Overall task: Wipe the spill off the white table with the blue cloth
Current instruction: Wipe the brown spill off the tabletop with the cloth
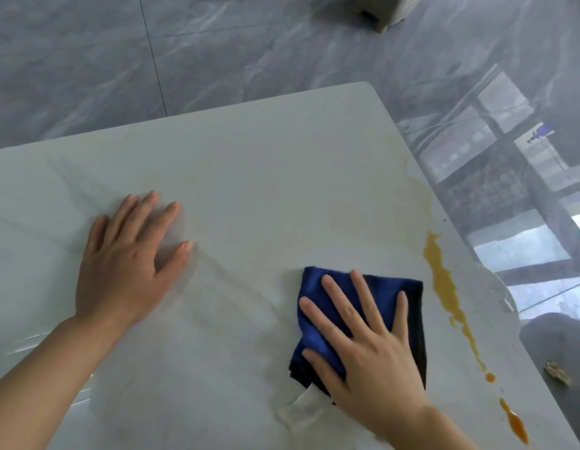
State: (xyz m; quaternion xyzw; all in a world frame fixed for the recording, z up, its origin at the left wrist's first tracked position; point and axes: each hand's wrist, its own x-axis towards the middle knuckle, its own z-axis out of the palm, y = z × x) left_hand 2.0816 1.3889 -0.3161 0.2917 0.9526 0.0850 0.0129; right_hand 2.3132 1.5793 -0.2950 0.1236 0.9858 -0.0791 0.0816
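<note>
A folded blue cloth (pixel 318 287) lies on the white table (pixel 249 177), right of centre. My right hand (pixel 366 345) presses flat on the cloth with its fingers spread. A white tag (pixel 298 409) sticks out from under the cloth's near edge. An orange-brown spill (pixel 444 287) runs in a thin streak along the table's right edge, just right of the cloth, with separate drops (pixel 514 423) nearer to me. Faint yellowish smears (pixel 418 193) mark the surface above the streak. My left hand (pixel 129 264) rests flat and empty on the table's left half.
The table's rounded far-right corner (pixel 370 89) and right edge border a glossy grey tiled floor (pixel 217 50). A grey furniture foot (pixel 383 14) stands on the floor at the top. A small brown scrap (pixel 556 371) lies on a dark surface beyond the table's right edge.
</note>
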